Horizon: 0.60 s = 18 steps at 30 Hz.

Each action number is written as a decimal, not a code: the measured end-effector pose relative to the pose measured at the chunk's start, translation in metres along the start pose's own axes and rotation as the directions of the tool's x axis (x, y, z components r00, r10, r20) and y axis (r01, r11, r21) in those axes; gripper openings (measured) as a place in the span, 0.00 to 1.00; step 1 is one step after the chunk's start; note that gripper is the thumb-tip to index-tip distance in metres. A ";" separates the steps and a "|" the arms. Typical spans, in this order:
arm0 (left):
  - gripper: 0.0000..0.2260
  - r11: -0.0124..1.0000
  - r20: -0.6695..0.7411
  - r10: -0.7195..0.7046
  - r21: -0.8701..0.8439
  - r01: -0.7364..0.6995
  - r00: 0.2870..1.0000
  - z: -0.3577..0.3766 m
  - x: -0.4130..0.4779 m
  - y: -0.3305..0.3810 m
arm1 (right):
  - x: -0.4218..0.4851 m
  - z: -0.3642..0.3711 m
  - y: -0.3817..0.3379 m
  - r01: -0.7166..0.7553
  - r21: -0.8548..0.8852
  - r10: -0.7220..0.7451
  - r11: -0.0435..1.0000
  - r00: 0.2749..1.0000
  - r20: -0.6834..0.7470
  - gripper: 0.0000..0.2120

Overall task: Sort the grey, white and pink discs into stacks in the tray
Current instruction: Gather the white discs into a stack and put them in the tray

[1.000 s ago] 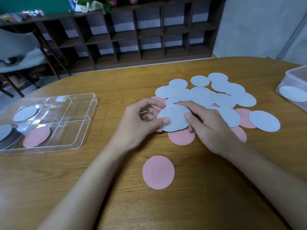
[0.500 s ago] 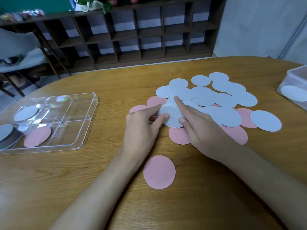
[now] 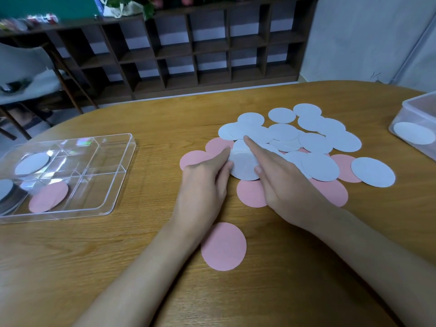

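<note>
A loose pile of white discs (image 3: 284, 132) lies over several pink discs (image 3: 251, 193) right of the table's middle. One pink disc (image 3: 223, 246) lies alone near the front, partly under my left wrist. A small stack of white discs (image 3: 244, 165) sits on the table between my hands. My left hand (image 3: 205, 182) touches its left edge with straight fingers and thumb. My right hand (image 3: 283, 180) presses its right edge, forefinger stretched out. The clear tray (image 3: 122, 171) at the left holds a white disc (image 3: 31, 163), a grey stack (image 3: 4, 191) and pink discs (image 3: 48, 197).
A clear plastic box (image 3: 415, 107) with one white disc (image 3: 411, 136) in it stands at the table's right edge. Behind the table are a dark wooden shelf (image 3: 188, 50) and, at the far left, a chair (image 3: 26, 79). Bare wood lies between tray and pile.
The white stack, held up in my left hand's pinch a second ago, now lies on the table. Both hands have straightened and closed in on its two sides.
</note>
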State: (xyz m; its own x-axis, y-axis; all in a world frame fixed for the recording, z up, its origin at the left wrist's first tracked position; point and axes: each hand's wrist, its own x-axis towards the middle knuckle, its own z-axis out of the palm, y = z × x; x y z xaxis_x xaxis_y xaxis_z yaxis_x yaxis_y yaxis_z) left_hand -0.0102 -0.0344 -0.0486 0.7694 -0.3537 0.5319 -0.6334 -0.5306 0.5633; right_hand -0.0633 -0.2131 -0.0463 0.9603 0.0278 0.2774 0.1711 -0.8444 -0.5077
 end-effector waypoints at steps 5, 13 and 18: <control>0.09 0.941 0.054 -0.175 -0.286 0.183 0.983 -0.002 0.001 -0.010 | 0.001 -0.002 0.003 0.030 -0.010 -0.030 0.999 1.000 -0.005 0.27; 0.08 0.956 0.103 -0.107 -0.261 0.131 0.989 -0.004 0.000 -0.004 | -0.003 -0.024 0.013 -0.023 0.042 0.022 0.999 0.999 0.027 0.19; 0.09 0.982 0.107 -0.058 -0.171 0.076 0.993 -0.002 0.004 -0.005 | -0.005 -0.047 0.036 -0.057 0.114 0.059 0.992 0.998 -0.013 0.17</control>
State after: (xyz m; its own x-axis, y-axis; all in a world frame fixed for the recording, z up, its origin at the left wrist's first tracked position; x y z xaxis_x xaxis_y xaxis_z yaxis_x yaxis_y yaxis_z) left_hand -0.0037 -0.0313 -0.0479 0.8093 -0.4025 0.4279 -0.5781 -0.4164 0.7017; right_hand -0.0726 -0.2683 -0.0279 0.9658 -0.0293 0.2577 0.1398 -0.7782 -0.6123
